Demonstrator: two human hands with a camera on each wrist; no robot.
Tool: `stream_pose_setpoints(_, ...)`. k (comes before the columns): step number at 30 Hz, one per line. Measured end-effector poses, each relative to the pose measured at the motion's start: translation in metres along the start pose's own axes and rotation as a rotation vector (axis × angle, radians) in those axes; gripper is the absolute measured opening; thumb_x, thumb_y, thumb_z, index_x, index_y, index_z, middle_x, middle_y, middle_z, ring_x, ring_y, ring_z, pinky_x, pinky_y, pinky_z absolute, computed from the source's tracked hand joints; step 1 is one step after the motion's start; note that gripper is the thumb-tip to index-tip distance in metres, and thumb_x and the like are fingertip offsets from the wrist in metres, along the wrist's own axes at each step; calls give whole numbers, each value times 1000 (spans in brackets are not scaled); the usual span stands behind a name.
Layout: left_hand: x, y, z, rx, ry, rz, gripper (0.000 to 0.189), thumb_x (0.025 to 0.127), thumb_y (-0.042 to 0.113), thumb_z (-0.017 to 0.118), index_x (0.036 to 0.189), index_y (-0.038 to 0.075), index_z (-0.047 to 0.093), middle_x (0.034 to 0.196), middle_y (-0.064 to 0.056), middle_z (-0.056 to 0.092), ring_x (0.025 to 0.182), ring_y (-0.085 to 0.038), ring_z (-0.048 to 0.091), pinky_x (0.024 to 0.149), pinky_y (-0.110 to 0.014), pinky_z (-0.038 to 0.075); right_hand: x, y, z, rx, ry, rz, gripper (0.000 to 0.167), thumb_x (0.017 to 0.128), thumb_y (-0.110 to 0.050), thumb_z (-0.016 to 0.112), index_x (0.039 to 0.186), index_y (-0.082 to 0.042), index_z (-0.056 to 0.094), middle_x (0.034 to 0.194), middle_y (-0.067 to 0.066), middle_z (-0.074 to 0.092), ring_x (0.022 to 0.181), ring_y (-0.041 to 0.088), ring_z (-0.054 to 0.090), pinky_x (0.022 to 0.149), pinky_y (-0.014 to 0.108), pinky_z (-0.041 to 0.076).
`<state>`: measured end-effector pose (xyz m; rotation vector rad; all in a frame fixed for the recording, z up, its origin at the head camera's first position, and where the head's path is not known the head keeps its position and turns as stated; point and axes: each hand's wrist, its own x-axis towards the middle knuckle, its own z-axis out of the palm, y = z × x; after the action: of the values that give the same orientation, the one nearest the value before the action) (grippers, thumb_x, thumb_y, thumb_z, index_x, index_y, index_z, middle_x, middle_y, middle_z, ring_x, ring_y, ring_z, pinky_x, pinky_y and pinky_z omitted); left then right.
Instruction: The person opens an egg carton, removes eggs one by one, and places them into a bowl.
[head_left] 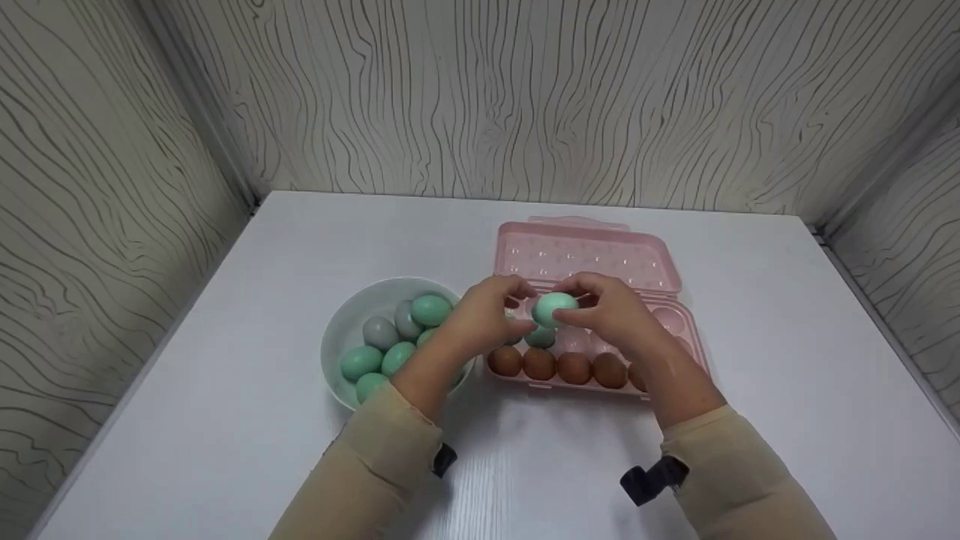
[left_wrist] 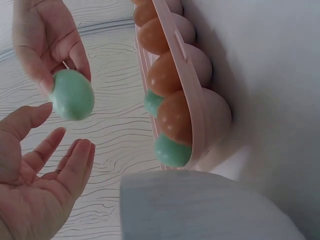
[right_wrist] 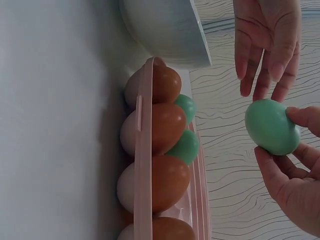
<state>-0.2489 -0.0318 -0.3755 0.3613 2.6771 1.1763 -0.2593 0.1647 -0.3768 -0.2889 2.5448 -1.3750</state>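
A pale green egg is pinched between the thumb and fingers of my right hand, above the egg carton. Just left of it my left hand has its fingers apart with nothing in them; in the left wrist view its fingertips point toward the egg. Below both hands lies the pink egg carton, its lid folded back. Brown eggs line its near row. Behind them, two green eggs sit at the left end, partly hidden by the hands in the head view.
Left of the carton stands a white bowl with several green eggs and grey eggs. My left forearm passes over its right side. Patterned panels enclose the white table at the back and sides.
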Motion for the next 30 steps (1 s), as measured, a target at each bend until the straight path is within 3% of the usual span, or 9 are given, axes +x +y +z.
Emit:
stream_pose_setpoints(7,0,4,5,-34,6,44,36,80,18,70,113,23,56,106,10,57,106,-13,52,91,-29,45,-1,-4,5,59,-26,-84,31,79,-27,71,108,-18,63,105,3,60,97,23,53,84,35,46)
stream_pose_setpoints(15,0,5,6,-40,19,45,34,80,18,71,109,23,54,103,11,56,100,-9,52,88,-26,46,-11,-22,6,101,-39,-59,32,83,-21,67,112,-8,60,109,9,58,99,25,51,85,35,45)
stream_pose_setpoints(22,0,6,6,-36,23,36,35,79,19,71,109,24,53,102,11,56,95,-10,52,87,-26,46,-2,-7,9,143,-9,-83,35,77,-34,72,106,-16,63,104,4,60,97,22,54,86,35,47)
stream_pose_setpoints(30,-4,5,5,-41,-5,-22,39,78,21,73,111,24,54,105,8,58,95,-11,54,89,-30,46,-2,-8,13,190,-27,-80,39,77,-28,73,110,-11,61,108,8,58,97,23,55,82,30,49)
